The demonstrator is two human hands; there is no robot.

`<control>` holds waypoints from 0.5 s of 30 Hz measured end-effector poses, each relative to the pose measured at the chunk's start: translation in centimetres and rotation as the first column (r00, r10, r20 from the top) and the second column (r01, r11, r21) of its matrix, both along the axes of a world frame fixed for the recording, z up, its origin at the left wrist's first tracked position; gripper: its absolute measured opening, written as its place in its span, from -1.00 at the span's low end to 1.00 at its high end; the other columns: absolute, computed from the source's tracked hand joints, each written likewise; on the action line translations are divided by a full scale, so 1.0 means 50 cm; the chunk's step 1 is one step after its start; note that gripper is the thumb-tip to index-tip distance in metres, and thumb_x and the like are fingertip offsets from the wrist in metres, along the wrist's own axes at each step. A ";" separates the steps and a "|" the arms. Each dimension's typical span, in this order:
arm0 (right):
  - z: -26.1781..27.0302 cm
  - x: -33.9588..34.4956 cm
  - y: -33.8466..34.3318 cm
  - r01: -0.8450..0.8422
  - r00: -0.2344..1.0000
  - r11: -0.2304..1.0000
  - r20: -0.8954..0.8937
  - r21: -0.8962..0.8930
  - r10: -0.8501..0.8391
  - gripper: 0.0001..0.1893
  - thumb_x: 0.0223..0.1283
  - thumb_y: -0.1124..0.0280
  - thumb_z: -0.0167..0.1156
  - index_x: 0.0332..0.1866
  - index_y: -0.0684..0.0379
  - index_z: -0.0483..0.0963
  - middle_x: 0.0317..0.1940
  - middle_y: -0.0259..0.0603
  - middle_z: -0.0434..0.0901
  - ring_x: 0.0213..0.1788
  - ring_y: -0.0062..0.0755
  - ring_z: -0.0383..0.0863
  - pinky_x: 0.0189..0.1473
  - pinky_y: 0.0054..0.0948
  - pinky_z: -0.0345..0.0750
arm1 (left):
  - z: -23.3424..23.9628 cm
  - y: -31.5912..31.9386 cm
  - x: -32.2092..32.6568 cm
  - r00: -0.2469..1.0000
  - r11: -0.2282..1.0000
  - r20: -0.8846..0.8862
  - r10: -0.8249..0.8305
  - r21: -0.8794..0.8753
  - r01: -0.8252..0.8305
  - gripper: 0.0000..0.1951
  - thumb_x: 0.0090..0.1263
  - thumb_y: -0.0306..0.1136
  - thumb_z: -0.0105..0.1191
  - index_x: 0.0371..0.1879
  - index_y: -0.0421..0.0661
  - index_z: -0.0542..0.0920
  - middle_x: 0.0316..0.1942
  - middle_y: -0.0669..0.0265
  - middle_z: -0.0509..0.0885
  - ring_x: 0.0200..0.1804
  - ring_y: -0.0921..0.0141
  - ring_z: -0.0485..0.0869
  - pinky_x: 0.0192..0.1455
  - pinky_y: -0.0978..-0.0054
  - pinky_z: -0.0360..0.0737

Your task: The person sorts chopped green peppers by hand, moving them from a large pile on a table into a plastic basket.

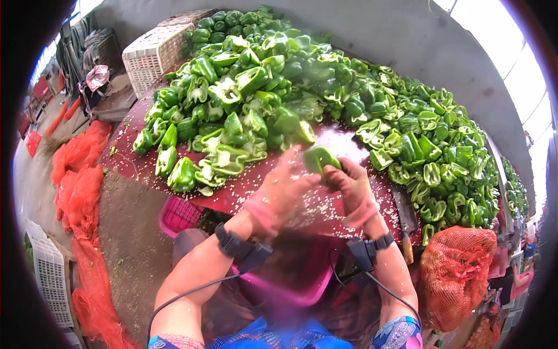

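Note:
My right hand [351, 181] holds a green bell pepper piece [319, 160] between thumb and fingers above the front of the red tabletop [244, 192]. Just left of that piece, my left hand [283, 187] has its fingers spread, with nothing seen in it. Both hands look somewhat blurred. Halved green peppers [224, 159] with pale cores form a heap behind and left of my hands. A second heap of cut pepper pieces [431, 174] lies to the right. Pale seeds cover the tabletop around my hands. A broad-bladed knife [404, 213] with a wooden handle lies right of my right hand.
A pink plastic basket [320, 292] is below the table edge at my lap, another pink basket [172, 216] left of it. A filled red mesh sack [455, 279] stands right. Red netting [83, 209] lies left on the floor. A white crate [150, 54] stands at the back left.

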State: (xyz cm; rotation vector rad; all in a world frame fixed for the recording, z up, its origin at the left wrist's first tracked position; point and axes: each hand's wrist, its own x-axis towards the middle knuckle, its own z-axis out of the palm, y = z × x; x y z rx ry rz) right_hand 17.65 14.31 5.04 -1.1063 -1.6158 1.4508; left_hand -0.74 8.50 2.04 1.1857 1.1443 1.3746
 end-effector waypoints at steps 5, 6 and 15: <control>-0.018 -0.013 -0.084 0.041 0.997 0.990 -0.076 0.134 -0.031 -0.54 0.43 0.35 0.14 0.36 0.30 0.38 -0.24 -0.34 0.64 -0.30 -0.66 0.55 -0.31 -0.62 0.49 | 0.044 -0.023 0.009 0.899 0.962 0.374 -0.229 -0.053 0.267 -0.54 0.41 -0.50 0.20 0.27 -0.15 0.43 -0.03 0.30 0.69 -0.04 0.47 0.69 -0.01 0.52 0.66; -0.008 -0.004 -0.090 0.049 0.996 0.988 -0.075 0.146 -0.038 -0.55 0.41 0.35 0.14 0.34 0.28 0.41 -0.27 -0.36 0.63 -0.32 -0.69 0.52 -0.32 -0.63 0.48 | 0.057 -0.031 0.022 0.903 0.969 0.377 -0.206 -0.053 0.243 -0.58 0.37 -0.58 0.14 0.22 -0.17 0.50 -0.09 0.31 0.72 -0.11 0.48 0.71 -0.06 0.53 0.67; 0.002 0.077 -0.055 0.058 0.881 0.858 -0.379 -0.511 -0.285 -0.71 0.50 0.10 -0.02 -0.12 0.09 0.49 -0.49 -0.28 0.60 -0.65 -0.52 0.45 -0.69 -0.53 0.21 | 0.038 -0.030 0.016 0.886 0.899 0.256 -0.387 -0.110 0.424 -0.50 0.22 -0.67 0.05 0.22 -0.22 0.58 -0.09 0.25 0.75 -0.13 0.49 0.73 -0.06 0.51 0.71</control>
